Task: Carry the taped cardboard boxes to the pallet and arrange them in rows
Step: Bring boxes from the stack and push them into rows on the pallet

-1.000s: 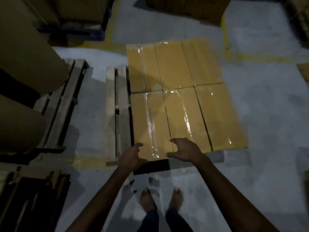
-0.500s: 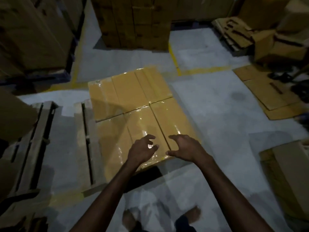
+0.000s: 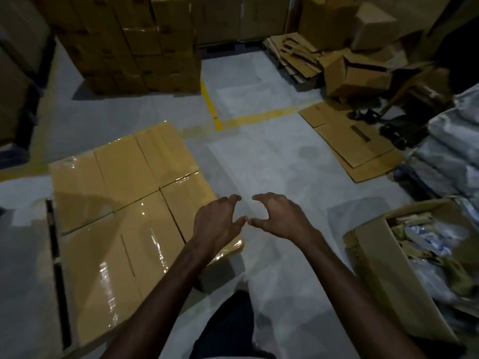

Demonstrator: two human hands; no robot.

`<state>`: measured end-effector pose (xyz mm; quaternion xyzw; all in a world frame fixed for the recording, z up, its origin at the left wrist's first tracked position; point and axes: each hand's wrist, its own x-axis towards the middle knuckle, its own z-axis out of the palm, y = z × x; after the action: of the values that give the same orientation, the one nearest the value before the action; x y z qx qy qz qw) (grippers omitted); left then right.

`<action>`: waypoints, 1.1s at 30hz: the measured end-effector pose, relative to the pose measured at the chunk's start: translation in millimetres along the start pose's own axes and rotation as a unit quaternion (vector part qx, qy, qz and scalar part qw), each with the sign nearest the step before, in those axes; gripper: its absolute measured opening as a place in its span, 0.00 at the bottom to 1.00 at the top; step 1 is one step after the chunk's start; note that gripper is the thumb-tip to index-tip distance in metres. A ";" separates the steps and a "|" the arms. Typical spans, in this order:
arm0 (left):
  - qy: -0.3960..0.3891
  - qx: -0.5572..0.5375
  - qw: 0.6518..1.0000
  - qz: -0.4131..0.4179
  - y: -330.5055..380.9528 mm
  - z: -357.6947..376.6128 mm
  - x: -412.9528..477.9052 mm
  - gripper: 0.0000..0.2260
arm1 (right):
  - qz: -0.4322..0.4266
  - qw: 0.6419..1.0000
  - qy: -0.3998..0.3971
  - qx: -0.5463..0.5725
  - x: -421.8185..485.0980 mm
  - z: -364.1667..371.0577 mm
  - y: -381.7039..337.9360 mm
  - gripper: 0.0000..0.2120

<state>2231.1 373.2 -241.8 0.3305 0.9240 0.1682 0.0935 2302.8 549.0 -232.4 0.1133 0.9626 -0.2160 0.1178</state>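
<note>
Taped boxes (image 3: 121, 208): six, one flat layer on the pallet (image 3: 31, 294), left of yr hands; two rows of three, sides touching.
L hand (image 3: 217, 224): yrs is empty, palm down, fingers loosely curled & spread; in view it overlaps the near-right corner of the layer, can't tell if it touches.
R hand (image 3: 282, 218): empty too, palm down, fingers loosely curled, over bare floor (image 3: 272, 156) just right of the boxes; its thumb tip nearly meets yr L thumb.
Box look: tan cardboard, clear glossy tape along the tops, glare strongest on the near row; seams btwn boxes show as thin dark lines.
Pallet: grey wood planks w/ a dark gap, showing only along the left edge of the layer.
Open carton (image 3: 383, 281): on the floor at yr right; holds a jumble of pale plastic-wrapped packets (image 3: 435, 255), contents unclear.
Back stack (image 3: 134, 47): closed brown cartons piled several high beyond the pallet.
Flat cardboard (image 3: 352, 143): sheets lying on the floor far right, past the yellow line (image 3: 210, 107).
</note>
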 end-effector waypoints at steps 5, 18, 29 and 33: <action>0.009 -0.055 0.998 -0.017 33.5 8.0 96.7 0.25 | 0.008 0.998 -0.069 0.001 64.4 -40.6 71.3 0.37; 0.029 -0.350 0.920 -0.174 43.9 18.6 381.2 0.14 | 0.030 0.990 -0.049 0.132 302.7 -179.2 201.1 0.34; 0.087 -0.394 0.881 -0.248 -60.5 -43.2 634.2 0.11 | -0.029 0.972 -0.039 0.230 612.7 -256.6 219.1 0.31; 0.166 -0.403 0.857 -0.275 -94.4 -89.1 732.2 0.10 | -0.035 0.965 -0.059 0.254 742.4 -298.2 202.6 0.29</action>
<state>1591.7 752.8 -239.6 -0.0363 0.8305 0.5456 0.1067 1601.5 983.5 -253.8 0.0923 0.8709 -0.4638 0.1341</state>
